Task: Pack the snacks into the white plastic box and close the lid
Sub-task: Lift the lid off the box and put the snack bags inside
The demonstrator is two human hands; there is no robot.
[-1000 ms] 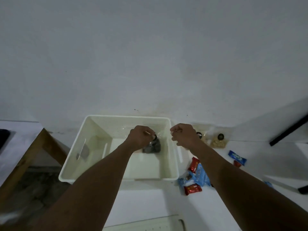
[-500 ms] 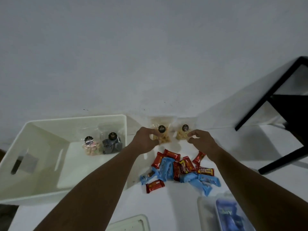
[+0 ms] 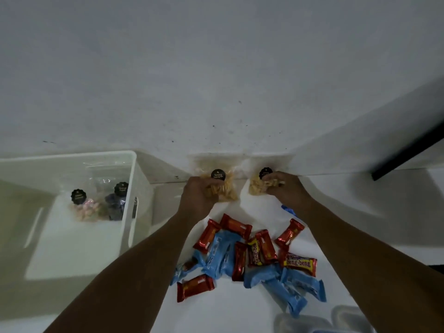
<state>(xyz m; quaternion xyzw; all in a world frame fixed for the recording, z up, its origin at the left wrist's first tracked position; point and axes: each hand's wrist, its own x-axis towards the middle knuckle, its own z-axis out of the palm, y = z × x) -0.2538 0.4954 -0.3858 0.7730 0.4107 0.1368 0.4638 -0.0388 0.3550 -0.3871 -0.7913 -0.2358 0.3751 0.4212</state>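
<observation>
White plastic box stands lidless at the left of the table, with two clear snack bags already inside, near its right wall. Packing looks about midway. The left hand has its fingers curled round the left yellow bag, and the right hand clamps the right yellow bag, both at the wall, right of the box. Next, I judge, both bags must be lifted and carried left over the rim. Nearer lie about eight red bars and at least five blue bars, overlapping too much to count surely.
</observation>
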